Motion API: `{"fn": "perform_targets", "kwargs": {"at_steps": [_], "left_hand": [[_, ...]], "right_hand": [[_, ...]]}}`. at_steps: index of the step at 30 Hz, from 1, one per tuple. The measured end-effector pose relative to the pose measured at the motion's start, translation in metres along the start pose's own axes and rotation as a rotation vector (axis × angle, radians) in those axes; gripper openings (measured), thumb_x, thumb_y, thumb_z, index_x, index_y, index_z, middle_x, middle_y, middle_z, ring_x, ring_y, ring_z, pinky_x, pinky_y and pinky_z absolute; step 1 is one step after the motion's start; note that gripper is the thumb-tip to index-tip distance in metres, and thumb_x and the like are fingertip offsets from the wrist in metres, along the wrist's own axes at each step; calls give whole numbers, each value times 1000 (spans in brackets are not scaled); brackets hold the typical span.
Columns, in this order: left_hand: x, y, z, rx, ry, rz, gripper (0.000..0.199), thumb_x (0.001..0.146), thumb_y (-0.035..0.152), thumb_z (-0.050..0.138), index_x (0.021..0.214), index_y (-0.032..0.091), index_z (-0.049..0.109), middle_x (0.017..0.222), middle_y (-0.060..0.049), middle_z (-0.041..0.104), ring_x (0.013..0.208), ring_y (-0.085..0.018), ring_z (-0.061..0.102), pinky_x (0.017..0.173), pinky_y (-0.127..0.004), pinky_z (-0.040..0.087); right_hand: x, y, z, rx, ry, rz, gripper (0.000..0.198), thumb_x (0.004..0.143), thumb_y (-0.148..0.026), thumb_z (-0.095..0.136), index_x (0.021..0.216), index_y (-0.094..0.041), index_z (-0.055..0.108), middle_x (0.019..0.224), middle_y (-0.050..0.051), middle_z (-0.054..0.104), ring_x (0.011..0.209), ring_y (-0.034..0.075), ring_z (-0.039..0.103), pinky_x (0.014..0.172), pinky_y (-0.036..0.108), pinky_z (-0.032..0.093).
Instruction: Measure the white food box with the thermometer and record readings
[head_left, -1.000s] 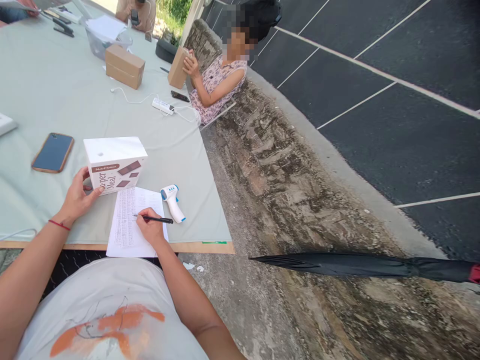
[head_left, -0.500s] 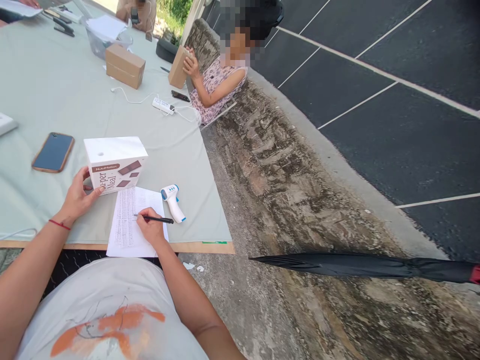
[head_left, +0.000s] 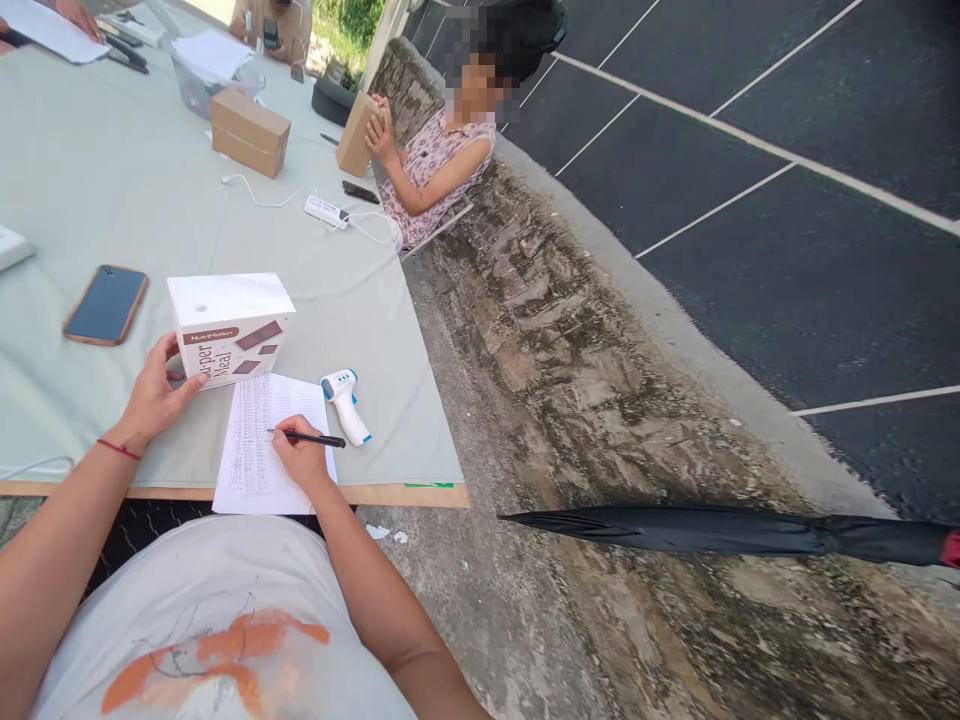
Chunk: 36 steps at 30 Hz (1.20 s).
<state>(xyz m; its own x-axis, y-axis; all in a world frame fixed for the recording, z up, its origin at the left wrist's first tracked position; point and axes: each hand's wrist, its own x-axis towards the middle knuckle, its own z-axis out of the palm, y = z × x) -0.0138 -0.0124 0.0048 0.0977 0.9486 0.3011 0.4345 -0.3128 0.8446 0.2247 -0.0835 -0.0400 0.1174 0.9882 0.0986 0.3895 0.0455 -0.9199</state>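
My right hand [head_left: 302, 455] is closed around a black pen [head_left: 322, 439], its tip on a sheet of paper [head_left: 259, 470] covered in rows of small writing. My left hand [head_left: 165, 390] grips the near left corner of a white box [head_left: 232, 300] printed with brown shapes and lettering; the thumb lies on its front face and the other fingers are partly hidden at its side. Right of the paper lies a white and blue infrared thermometer [head_left: 346, 405]. A phone [head_left: 107, 305] with a brown edge lies left of the box.
On the cloth-covered table [head_left: 360, 300] are a cardboard box [head_left: 250, 132], a power strip [head_left: 327, 211] with cords and a plastic tub [head_left: 202, 90]. A person at the right edge holds another cardboard box [head_left: 358, 135]. A folded black umbrella [head_left: 675, 530] juts in at right.
Both my hands stay almost in place, with the pen shifting very slightly. At the far left, another person's hand has come into view over a sheet of paper.
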Motion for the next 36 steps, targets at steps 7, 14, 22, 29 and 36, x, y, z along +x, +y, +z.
{"fn": "perform_targets", "kwargs": {"at_steps": [7,14,22,29,36], "left_hand": [[1,-1,0,-1,2,4,69,84,54,66,139,21,41,146,-17,49,133,-36,49,86,-48,55],[0,-2,0,4,1,0,70,83,55,66,140,21,41,146,-17,49,133,-36,49,86,-48,56],[0,3,0,12,-3,-5,71,84,57,65,139,21,41,146,-16,49,133,-35,50,87,-48,55],[-1,2,0,12,1,-18,71,84,58,66,139,20,41,146,-17,49,133,-34,49,85,-45,55],[0,2,-1,15,-5,-16,72,84,57,65,139,18,41,146,-18,48,133,-34,49,87,-46,55]], "right_hand": [[-1,2,0,22,-31,8,8,73,-31,54,69,-24,55,65,-2,62,63,17,59,64,30,49],[0,3,0,-1,-10,18,7,73,-31,54,69,-25,54,65,-2,62,62,16,58,65,30,49],[0,2,1,33,-5,11,10,72,-34,53,69,-24,54,63,-2,61,62,16,57,63,30,47],[1,5,2,35,13,5,11,71,-34,52,68,-24,53,63,-2,61,60,16,56,63,29,47],[1,5,2,60,8,0,11,71,-34,52,68,-24,54,63,-2,60,60,16,55,62,29,46]]}}
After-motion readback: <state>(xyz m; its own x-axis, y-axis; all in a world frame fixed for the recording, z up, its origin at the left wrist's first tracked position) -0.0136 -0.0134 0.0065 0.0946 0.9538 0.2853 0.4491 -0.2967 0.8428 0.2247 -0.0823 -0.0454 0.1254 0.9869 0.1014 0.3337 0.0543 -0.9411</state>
